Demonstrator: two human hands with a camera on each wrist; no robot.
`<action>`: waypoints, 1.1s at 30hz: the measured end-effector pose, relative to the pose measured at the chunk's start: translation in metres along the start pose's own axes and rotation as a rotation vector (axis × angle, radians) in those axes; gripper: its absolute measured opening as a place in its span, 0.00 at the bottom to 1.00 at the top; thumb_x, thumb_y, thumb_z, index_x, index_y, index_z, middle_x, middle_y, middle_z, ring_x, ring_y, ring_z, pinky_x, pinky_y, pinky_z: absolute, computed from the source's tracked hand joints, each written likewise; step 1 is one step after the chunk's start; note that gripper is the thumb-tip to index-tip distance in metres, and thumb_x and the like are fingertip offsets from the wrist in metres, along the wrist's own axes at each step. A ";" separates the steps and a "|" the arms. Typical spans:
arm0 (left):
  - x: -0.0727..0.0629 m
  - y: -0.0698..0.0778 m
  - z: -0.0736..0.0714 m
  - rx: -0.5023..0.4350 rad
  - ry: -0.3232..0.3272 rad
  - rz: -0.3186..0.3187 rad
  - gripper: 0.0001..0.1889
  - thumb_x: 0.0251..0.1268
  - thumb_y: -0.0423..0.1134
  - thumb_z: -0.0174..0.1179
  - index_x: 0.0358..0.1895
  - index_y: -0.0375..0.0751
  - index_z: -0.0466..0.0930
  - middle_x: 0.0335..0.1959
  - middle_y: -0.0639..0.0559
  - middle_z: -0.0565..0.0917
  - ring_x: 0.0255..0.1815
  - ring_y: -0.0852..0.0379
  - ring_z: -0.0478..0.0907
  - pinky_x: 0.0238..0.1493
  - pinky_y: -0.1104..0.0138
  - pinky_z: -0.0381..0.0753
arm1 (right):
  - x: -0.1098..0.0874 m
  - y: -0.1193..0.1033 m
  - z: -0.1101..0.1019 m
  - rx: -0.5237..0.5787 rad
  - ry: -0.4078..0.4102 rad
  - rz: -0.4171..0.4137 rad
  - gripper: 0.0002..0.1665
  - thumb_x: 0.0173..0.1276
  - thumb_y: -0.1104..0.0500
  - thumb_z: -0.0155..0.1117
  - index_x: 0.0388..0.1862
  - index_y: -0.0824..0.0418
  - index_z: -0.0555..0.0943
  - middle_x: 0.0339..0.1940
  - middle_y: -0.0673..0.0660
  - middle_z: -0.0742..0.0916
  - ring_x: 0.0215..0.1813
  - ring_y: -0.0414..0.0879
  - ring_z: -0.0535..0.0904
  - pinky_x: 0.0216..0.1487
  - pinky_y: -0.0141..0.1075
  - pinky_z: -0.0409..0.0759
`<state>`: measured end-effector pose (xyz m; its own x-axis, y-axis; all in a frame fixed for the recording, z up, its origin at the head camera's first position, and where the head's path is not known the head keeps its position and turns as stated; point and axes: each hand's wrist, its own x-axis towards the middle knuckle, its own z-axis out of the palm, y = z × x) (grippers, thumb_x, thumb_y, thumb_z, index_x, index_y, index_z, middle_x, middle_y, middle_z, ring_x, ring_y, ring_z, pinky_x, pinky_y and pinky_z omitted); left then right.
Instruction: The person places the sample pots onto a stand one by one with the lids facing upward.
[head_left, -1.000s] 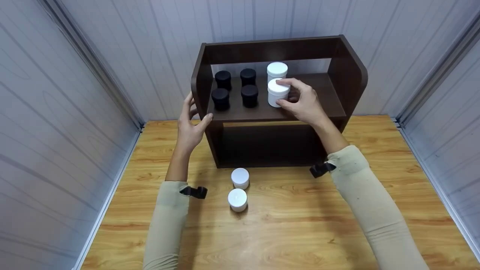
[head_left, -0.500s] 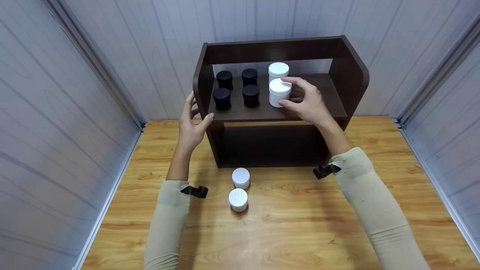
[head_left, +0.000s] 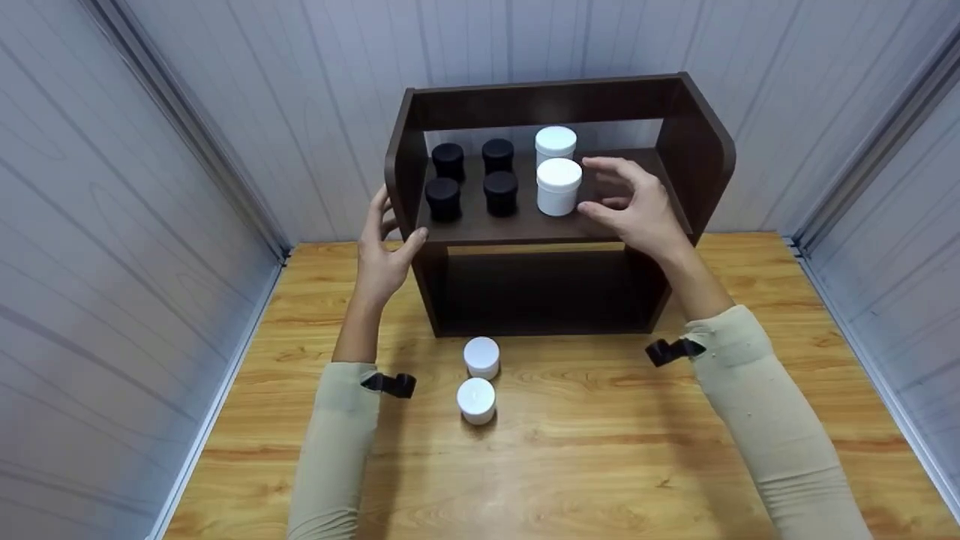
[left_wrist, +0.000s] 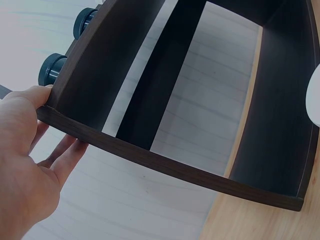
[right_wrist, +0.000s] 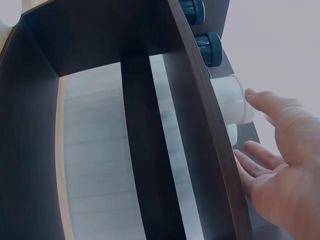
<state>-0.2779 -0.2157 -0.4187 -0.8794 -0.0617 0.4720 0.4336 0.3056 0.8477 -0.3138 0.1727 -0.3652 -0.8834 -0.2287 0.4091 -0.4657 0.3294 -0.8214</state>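
Two white jars (head_left: 556, 142) stand upright in file on the upper deck of the dark-brown shelf unit (head_left: 697, 142). I find the front white jar (head_left: 557, 196) near the deck's front edge: smooth, cylindrical, its lid slightly wider than its body. Just beside it, the right hand (head_left: 641, 214) is empty, thumb and fingers wide apart. The left hand (head_left: 382, 261) grips the unit's left front edge. My head view shows four black jars (head_left: 500, 195), my left wrist view only two; the latter reveals fingers (left_wrist: 67, 161) along the panel's outer side.
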 end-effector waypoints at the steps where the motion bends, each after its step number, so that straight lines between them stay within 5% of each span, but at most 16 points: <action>1: 0.000 0.000 0.000 0.002 0.000 0.000 0.42 0.78 0.31 0.69 0.90 0.41 0.60 0.83 0.36 0.72 0.73 0.33 0.81 0.71 0.44 0.83 | -0.001 0.001 -0.002 -0.003 0.004 -0.002 0.36 0.73 0.67 0.80 0.79 0.64 0.81 0.80 0.62 0.83 0.80 0.60 0.80 0.72 0.52 0.86; 8: 0.000 0.000 0.000 0.013 0.003 -0.007 0.42 0.78 0.32 0.70 0.90 0.42 0.60 0.84 0.36 0.72 0.72 0.34 0.82 0.70 0.45 0.83 | -0.012 0.002 -0.011 -0.007 0.025 -0.011 0.36 0.72 0.67 0.81 0.78 0.62 0.83 0.78 0.60 0.84 0.79 0.57 0.80 0.62 0.27 0.85; 19: 0.000 0.001 0.000 -0.004 0.001 -0.009 0.43 0.78 0.32 0.70 0.90 0.42 0.61 0.84 0.36 0.72 0.73 0.34 0.81 0.71 0.44 0.83 | -0.036 -0.007 -0.012 0.004 0.059 -0.050 0.35 0.69 0.71 0.81 0.75 0.65 0.84 0.74 0.61 0.86 0.73 0.59 0.82 0.60 0.24 0.86; 28: -0.001 0.000 -0.001 0.004 -0.004 0.005 0.43 0.78 0.32 0.70 0.91 0.39 0.59 0.84 0.34 0.71 0.73 0.32 0.81 0.69 0.45 0.84 | -0.062 -0.005 -0.005 0.035 0.011 -0.087 0.34 0.68 0.74 0.81 0.73 0.69 0.84 0.71 0.56 0.86 0.72 0.51 0.82 0.62 0.26 0.87; 33: 0.001 -0.001 0.000 0.008 -0.005 0.002 0.43 0.79 0.33 0.70 0.90 0.39 0.59 0.85 0.34 0.70 0.73 0.33 0.81 0.67 0.46 0.84 | -0.077 -0.002 0.000 0.030 -0.017 -0.090 0.34 0.67 0.74 0.82 0.72 0.67 0.85 0.72 0.62 0.86 0.71 0.40 0.83 0.62 0.25 0.87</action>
<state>-0.2789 -0.2158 -0.4194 -0.8794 -0.0559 0.4728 0.4341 0.3137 0.8445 -0.2451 0.1890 -0.3949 -0.8369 -0.2716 0.4753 -0.5411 0.2791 -0.7933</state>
